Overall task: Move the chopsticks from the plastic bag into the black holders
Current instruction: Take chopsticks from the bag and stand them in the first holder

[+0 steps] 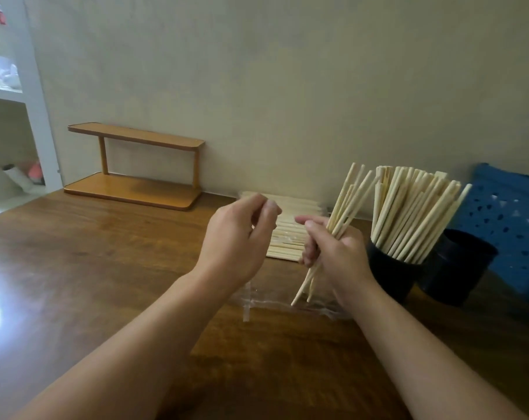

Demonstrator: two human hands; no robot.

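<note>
Bamboo-pale chopsticks fill your right hand (332, 250): your grip there is curled round a small bundle of chopsticks (345, 207), held tilted, with the thick ends fanning up and to the right and the thin tips poking out below your palm, above the table (105, 268). Your left hand (236, 237) is raised just beside it, apart from the bundle, with the fingers loosely curled and the thumb and fingertips close together; no chopstick shows in that grip, so it looks empty.

Under and behind your hands lies the clear plastic bag (287, 304), flat on the dark wooden table, its near edge crumpled. The loose chopsticks (287, 237) left in it lie side by side in a flat stack between your hands and the wall.

To your right stand two black holders. The nearer black holder (387, 274) is packed with upright chopsticks (414, 213) that lean and fan slightly to the right. The second black holder (460, 265) stands just beside it on the right, touching or nearly so; I cannot tell what it contains. Behind both is a blue perforated basket (511, 219), against the wall.

Farther left, against the wall, sits an orange two-tier rack (136, 165). A white shelf unit (36, 95) stands at the far left edge.
</note>
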